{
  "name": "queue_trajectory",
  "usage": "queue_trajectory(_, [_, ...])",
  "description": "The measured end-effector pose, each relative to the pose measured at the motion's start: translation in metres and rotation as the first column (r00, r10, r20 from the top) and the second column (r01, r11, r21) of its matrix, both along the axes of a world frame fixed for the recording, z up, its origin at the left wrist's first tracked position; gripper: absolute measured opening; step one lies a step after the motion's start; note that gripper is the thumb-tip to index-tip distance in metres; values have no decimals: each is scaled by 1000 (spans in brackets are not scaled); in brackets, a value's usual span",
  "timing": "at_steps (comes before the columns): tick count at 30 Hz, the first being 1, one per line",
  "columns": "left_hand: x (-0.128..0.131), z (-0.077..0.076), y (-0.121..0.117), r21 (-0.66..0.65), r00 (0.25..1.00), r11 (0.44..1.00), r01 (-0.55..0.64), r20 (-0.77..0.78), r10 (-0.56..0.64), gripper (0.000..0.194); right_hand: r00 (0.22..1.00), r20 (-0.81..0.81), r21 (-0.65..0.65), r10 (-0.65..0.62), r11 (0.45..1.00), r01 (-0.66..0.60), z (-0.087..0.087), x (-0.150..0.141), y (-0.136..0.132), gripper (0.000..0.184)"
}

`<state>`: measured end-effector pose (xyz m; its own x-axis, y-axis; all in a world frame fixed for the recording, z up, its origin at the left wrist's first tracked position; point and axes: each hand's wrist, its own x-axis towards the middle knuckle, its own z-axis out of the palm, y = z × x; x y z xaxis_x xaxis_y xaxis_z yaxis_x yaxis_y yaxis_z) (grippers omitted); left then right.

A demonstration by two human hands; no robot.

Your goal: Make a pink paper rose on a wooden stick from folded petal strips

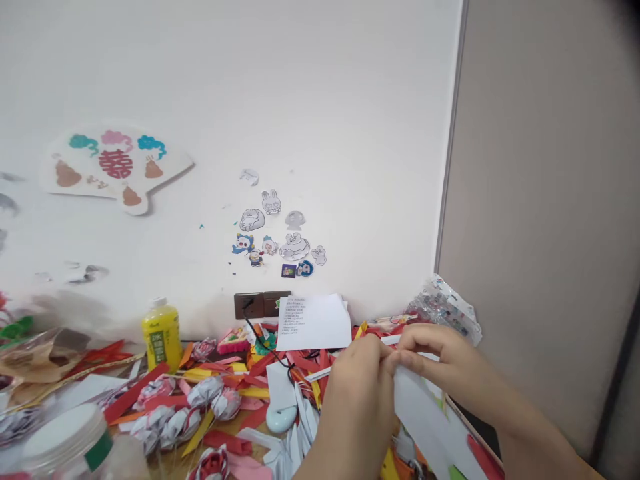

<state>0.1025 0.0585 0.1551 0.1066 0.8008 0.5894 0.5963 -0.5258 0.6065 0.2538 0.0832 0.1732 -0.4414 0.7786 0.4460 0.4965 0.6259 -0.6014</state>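
Note:
My left hand (364, 377) and my right hand (436, 350) meet fingertip to fingertip above the cluttered table. Both are closed in a pinch, and whatever lies between the fingertips is hidden. Just below them is a large white piece of paper or card (425, 417); I cannot tell whether the fingers touch it. Beneath the left hand lie folded white paper strips (305, 417). Red, pink, yellow and orange folded strips (257, 365) spread across the table around them.
A yellow bottle (163, 337), a lidded clear jar (70, 440) and crumpled paper flowers (165, 423) stand or lie at left. Behind are a handwritten sheet (315, 327) and a crinkled plastic bag (445, 307). A white wall with a paper fan (165, 163) rises beyond.

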Motion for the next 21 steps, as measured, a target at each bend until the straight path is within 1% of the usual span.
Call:
queue_trajectory(3, [2,-6,5,-79,996,997,-19,-93,11,21,989,147,50,-31,998,24,-4,4,-2,28])
queue_trajectory(6, [2,-11,11,-113,989,993,-27,-150,9,23,970,238,20,-50,999,46,-9,3,-1,25])
queue_trajectory(9, [1,-14,16,-78,987,995,-61,-151,49,24,968,242,4,-63,998,64,-13,6,6,24])
queue_trajectory(13, [0,-16,21,-43,983,995,-94,-161,86,23,955,221,12,-200,979,203,-19,12,17,30])
queue_trajectory(15, [-1,-16,23,-44,988,996,-83,-137,76,24,948,211,8,-237,971,240,-19,13,19,30])
queue_trajectory(18, [-2,-15,25,-76,996,996,-43,-86,37,24,967,175,-36,-183,981,192,-16,10,16,28])
queue_trajectory(21, [0,-15,26,-72,997,996,-48,-71,43,24,981,163,-50,-102,992,112,-13,6,13,24])
